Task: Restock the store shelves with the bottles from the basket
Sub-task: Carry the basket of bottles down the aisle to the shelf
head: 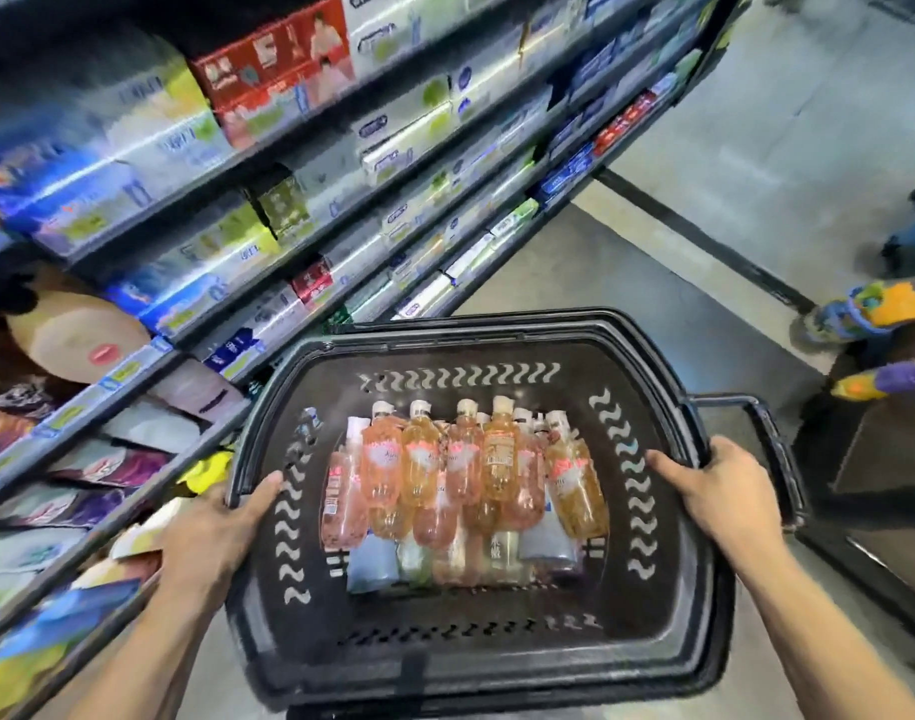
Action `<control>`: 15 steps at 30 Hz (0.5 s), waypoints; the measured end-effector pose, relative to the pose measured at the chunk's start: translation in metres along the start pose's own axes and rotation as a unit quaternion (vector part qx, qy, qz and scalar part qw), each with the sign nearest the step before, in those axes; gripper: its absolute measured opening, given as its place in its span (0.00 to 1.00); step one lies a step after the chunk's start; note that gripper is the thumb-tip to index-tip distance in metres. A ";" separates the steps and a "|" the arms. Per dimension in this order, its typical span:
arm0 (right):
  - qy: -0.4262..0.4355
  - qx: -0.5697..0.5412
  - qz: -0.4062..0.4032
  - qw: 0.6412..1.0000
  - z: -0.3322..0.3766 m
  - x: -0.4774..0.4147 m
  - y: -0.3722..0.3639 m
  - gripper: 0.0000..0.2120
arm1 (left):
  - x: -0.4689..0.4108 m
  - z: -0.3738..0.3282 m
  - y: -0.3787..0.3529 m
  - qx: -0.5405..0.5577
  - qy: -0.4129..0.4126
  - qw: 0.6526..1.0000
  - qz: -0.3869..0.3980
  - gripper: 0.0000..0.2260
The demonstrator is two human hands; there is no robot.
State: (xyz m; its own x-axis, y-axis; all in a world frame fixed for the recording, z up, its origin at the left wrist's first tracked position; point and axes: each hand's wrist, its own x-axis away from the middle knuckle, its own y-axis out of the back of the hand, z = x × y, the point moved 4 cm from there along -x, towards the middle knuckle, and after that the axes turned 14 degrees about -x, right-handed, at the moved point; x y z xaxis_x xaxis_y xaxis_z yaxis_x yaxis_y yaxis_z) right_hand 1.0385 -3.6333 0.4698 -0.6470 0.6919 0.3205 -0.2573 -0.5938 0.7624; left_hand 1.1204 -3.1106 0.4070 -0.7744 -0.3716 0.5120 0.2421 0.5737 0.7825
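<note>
The left grip is clamped on the left rim of the basket, its thumb lying over the rim toward the inside. The right grip is clamped the same way on the right rim. Between them they carry the basket level in front of the person, clear of the floor. Neither grip holds a bottle. The bottles lie on their sides in the bottom of the basket, packed close and overlapping, white caps pointing away from the person, with orange and pink liquid showing through. Under their near ends lie a few pale flat packs that I cannot identify. One basket handle hangs folded out past the right rim. To the left, the store shelves run off at a slant. They are well filled with boxed goods higher up and soft pouches lower down, all smeared by blur. No bottle like those in the basket shows among them, and I cannot make out an open gap meant for them. On that evidence the restocking proper looks unstarted. The load seems whole, and what remains is to bring the basket to the right bay, set it down or brace it with one grip, and shelve every bottle.
</note>
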 end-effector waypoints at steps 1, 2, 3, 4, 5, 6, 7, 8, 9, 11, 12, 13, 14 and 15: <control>0.011 0.001 0.004 1.000 0.010 -0.013 -0.007 0.24 | -0.010 0.001 -0.004 0.010 0.012 1.000 0.002 0.31; 0.017 0.003 0.009 1.000 0.019 -0.024 -0.014 0.24 | -0.018 0.000 -0.006 0.019 0.017 1.000 0.007 0.30; 0.027 0.004 0.015 1.000 0.028 -0.036 -0.022 0.23 | -0.027 -0.002 -0.008 0.028 0.023 0.999 0.010 0.29; 0.034 0.004 0.022 0.999 0.037 -0.047 -0.031 0.21 | -0.034 -0.005 -0.008 0.034 0.036 0.999 0.008 0.28; 0.039 0.002 0.029 0.999 0.045 -0.058 -0.040 0.20 | -0.043 -0.007 -0.010 0.040 0.042 0.998 0.007 0.27; 0.040 0.003 0.036 0.999 0.050 -0.069 -0.049 0.19 | -0.049 -0.010 -0.011 0.038 0.046 0.998 0.005 0.25; 0.044 0.006 0.044 0.998 0.056 -0.080 -0.059 0.20 | -0.056 -0.011 -0.012 0.030 0.052 0.998 0.004 0.23; 0.048 0.009 0.053 0.997 0.063 -0.090 -0.068 0.21 | -0.062 -0.010 -0.013 0.025 0.060 0.998 0.002 0.23; 0.052 0.012 0.062 0.997 0.069 -0.099 -0.078 0.22 | -0.068 -0.009 -0.015 0.027 0.067 0.997 0.002 0.23; 0.060 0.018 0.080 0.995 0.085 -0.117 -0.097 0.21 | -0.076 -0.008 -0.019 0.034 0.087 0.996 0.007 0.23; 0.064 0.023 0.089 0.994 0.092 -0.126 -0.107 0.21 | -0.078 -0.008 -0.020 0.031 0.097 0.995 0.008 0.22; 0.070 0.027 0.097 0.992 0.100 -0.134 -0.117 0.21 | -0.081 -0.006 -0.022 0.026 0.119 0.993 0.002 0.21; 0.076 0.030 0.103 0.991 0.106 -0.144 -0.127 0.21 | -0.084 -0.004 -0.026 0.024 0.137 0.990 -0.007 0.21; 0.084 0.031 0.110 0.990 0.112 -0.153 -0.138 0.21 | -0.087 -0.002 -0.029 0.026 0.156 0.987 -0.012 0.21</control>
State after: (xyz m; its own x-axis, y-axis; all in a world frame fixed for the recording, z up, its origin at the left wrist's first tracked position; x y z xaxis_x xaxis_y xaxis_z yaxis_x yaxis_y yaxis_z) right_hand 1.2536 -3.6111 0.3787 -0.7937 0.4679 0.3886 -0.0560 -0.6924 0.7193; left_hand 1.1820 -3.0967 0.3408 -0.5593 -0.5878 0.5845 0.1896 0.5958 0.7805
